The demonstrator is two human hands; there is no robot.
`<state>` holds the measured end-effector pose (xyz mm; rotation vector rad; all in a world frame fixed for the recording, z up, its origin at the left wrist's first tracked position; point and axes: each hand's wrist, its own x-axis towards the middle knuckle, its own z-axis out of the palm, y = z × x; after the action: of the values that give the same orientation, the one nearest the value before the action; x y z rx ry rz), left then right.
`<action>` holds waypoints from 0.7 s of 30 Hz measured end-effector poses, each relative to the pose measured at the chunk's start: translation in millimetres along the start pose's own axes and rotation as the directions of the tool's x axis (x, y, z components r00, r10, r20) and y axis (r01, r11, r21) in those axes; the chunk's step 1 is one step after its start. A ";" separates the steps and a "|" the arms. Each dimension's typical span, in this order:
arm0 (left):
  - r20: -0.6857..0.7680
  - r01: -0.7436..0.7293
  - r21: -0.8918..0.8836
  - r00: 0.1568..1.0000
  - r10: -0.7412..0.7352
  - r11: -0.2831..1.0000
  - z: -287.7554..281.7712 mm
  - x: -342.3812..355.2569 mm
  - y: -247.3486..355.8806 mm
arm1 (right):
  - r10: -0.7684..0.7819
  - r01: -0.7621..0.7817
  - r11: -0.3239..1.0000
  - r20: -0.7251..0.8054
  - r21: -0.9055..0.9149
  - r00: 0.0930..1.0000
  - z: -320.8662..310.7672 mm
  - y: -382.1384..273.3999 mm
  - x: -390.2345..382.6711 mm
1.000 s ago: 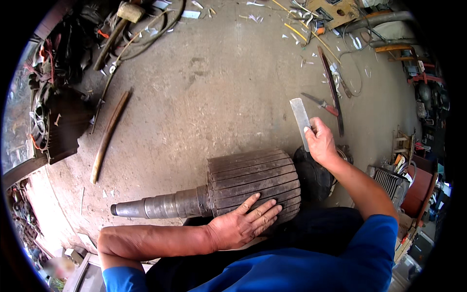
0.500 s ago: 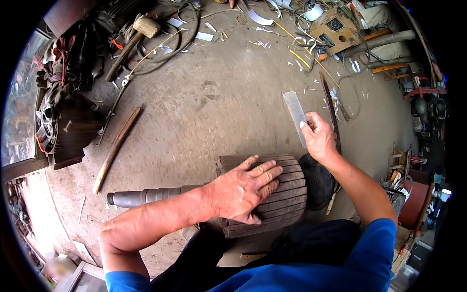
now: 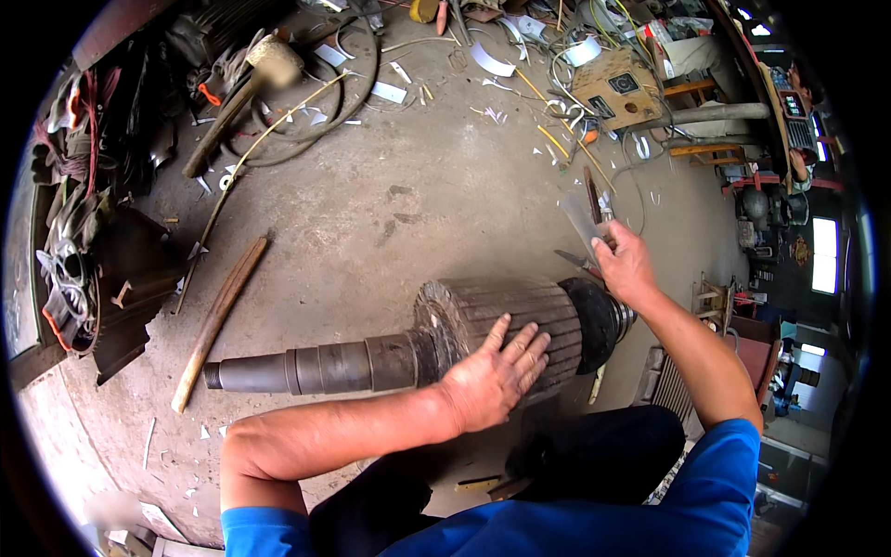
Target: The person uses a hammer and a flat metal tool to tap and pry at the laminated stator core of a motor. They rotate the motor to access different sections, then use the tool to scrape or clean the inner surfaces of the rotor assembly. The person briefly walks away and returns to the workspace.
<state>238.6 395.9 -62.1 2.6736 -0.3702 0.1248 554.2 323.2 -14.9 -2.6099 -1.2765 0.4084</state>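
Slotted rotor (image 3: 492, 311) under left hand (image 3: 497, 381), flat strip (image 3: 577, 218) in right hand (image 3: 627, 265)

The rotor lies horizontally in the lower middle of the view, its stepped shaft (image 3: 339, 367) pointing left and a dark round part (image 3: 587, 325) at its right end. The left hand rests flat upon the rotor, fingers a little spread, gripping nothing. The right hand is closed — thumb against fingers — upon the near end of the strip (which looks blurred), apart from the rotor. To do this well, I think, the left palm should press evenly against rolling, and the right hand should pinch firmly. Farther left, a wooden stick (image 3: 220, 325) lies on the floor (image 3: 418, 195).
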 end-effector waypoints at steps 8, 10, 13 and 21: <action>0.115 0.251 -0.178 0.966 -0.234 0.951 -43.6 27.8 -68.6 | -0.105 0.110 0.993 0.116 -0.038 0.988 46.0 11.3 105.7; 0.100 0.307 -0.131 0.950 -0.295 0.943 -52.4 35.2 -70.9 | -0.101 0.116 0.991 0.215 -0.059 0.971 64.6 8.7 135.7; 0.033 0.456 -0.044 0.890 -0.455 0.889 -47.5 63.7 -61.7 | -0.250 0.270 0.962 0.295 -0.028 0.922 114.2 24.0 177.6; 0.177 0.536 -0.024 0.833 -0.524 0.844 -66.8 102.3 -118.6 | -0.696 0.648 0.716 0.332 0.260 0.637 260.6 -97.7 236.6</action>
<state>367.9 503.5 -35.6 2.6115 0.3281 -0.2773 533.9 586.7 -267.1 -1.7752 -2.1593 0.8704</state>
